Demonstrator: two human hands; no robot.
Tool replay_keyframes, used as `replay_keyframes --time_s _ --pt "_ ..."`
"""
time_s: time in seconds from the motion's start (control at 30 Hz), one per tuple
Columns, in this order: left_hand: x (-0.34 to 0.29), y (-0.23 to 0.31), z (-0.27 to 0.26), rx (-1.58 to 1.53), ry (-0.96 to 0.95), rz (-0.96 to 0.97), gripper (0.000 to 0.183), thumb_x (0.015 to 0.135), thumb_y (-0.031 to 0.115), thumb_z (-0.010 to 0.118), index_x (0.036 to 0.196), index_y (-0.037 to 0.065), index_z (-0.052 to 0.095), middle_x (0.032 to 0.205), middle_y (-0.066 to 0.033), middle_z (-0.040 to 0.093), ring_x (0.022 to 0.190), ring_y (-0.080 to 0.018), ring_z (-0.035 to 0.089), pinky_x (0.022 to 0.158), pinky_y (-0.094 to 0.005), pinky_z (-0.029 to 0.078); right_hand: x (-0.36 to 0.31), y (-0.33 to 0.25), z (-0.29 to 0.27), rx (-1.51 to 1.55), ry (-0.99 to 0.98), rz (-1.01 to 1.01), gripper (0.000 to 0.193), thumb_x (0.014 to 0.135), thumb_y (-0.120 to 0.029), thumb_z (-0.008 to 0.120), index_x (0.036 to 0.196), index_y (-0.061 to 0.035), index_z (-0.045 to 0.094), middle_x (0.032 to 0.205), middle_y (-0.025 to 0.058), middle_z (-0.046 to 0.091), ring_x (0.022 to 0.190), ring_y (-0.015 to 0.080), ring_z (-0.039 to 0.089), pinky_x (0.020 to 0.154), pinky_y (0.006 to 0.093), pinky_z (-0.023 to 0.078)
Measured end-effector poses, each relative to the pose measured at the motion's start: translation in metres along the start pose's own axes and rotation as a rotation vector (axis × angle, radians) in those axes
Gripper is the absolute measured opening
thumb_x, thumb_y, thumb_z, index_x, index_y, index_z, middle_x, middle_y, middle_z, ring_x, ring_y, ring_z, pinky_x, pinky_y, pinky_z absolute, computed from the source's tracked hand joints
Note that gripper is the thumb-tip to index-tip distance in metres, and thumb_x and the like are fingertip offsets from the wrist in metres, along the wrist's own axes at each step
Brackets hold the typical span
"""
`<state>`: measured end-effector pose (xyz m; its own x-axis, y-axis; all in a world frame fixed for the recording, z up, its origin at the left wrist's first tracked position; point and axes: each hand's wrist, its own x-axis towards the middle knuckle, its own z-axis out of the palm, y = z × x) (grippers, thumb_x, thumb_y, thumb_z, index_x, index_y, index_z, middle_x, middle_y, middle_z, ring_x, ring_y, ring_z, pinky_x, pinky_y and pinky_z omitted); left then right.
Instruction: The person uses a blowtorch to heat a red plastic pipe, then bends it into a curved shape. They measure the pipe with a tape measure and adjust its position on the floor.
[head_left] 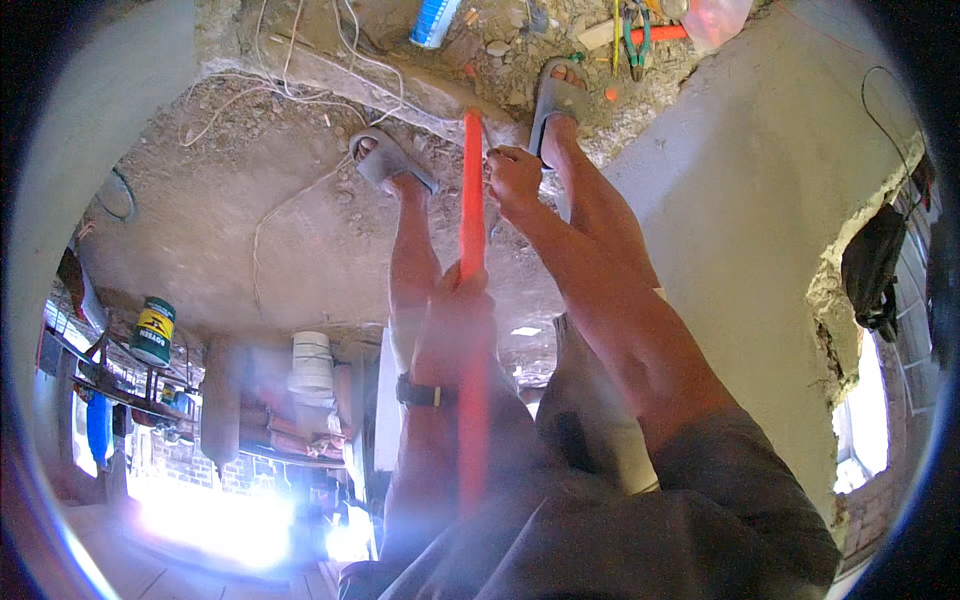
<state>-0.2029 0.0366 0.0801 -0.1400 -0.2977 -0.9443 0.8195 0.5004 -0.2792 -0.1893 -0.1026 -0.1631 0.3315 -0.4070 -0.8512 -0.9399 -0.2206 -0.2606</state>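
Note:
A long red-orange pipe runs from my lap down to the rubble floor between my feet. My left hand, with a dark watch on its wrist, is closed around the pipe's middle. My right hand reaches further down beside the pipe's far end, with its fingers pinched together on something thin that I cannot make out. Thin white wires lie across the dirt near that end. My feet wear grey slippers, one left of the pipe and one right of it.
A blue cylinder, green-handled pliers and a pink plastic bag lie among the rubble ahead. A grey plastered wall with a broken opening stands on the right. A green and yellow can and a white bucket are at the left.

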Motion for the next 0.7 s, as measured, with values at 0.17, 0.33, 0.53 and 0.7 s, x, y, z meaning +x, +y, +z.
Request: replay_keyframes --time_s 0.17,0.33,0.53,0.7 --pt "-0.004 -0.001 0.000 -0.019 -0.032 0.008 0.025 0.106 0.032 0.056 0.120 0.014 0.048 0.071 -0.0021 0.056 0.045 -0.0155 0.053 0.039 -0.0316 0.047 -0.016 -0.023 0.006 -0.411 0.047 -0.297 0.024 0.084 -0.017 0.063 0.093 0.0004 0.076 0.088 0.0225 0.075 0.081 0.0361 0.073 0.077 0.0473 0.056" --pt "-0.006 0.006 0.013 0.082 0.056 -0.006 0.028 0.105 0.033 0.057 0.122 0.014 0.048 0.072 -0.0019 0.056 0.044 -0.0154 0.053 0.040 -0.0317 0.047 -0.036 -0.046 -0.013 -0.489 -0.024 -0.352 0.028 0.084 -0.020 0.060 0.097 0.0004 0.075 0.097 0.0290 0.072 0.095 0.0484 0.070 0.090 0.0535 0.054" --pt "-0.011 0.005 0.019 0.192 0.101 0.056 0.029 0.105 0.033 0.058 0.123 0.012 0.049 0.070 -0.0015 0.055 0.045 -0.0153 0.053 0.041 -0.0312 0.047 -0.032 -0.060 -0.013 -0.530 -0.068 -0.135 0.027 0.090 -0.020 0.057 0.101 -0.0005 0.071 0.104 0.0316 0.071 0.104 0.0484 0.069 0.095 0.0565 0.053" --pt "-0.014 0.012 0.022 0.134 0.064 0.065 0.026 0.104 0.031 0.058 0.119 0.011 0.051 0.070 -0.0011 0.055 0.045 -0.0152 0.053 0.041 -0.0309 0.047 -0.027 -0.059 -0.009 -0.568 -0.030 -0.164 0.030 0.091 -0.024 0.058 0.103 -0.0005 0.072 0.102 0.0298 0.072 0.099 0.0478 0.070 0.089 0.0552 0.055"
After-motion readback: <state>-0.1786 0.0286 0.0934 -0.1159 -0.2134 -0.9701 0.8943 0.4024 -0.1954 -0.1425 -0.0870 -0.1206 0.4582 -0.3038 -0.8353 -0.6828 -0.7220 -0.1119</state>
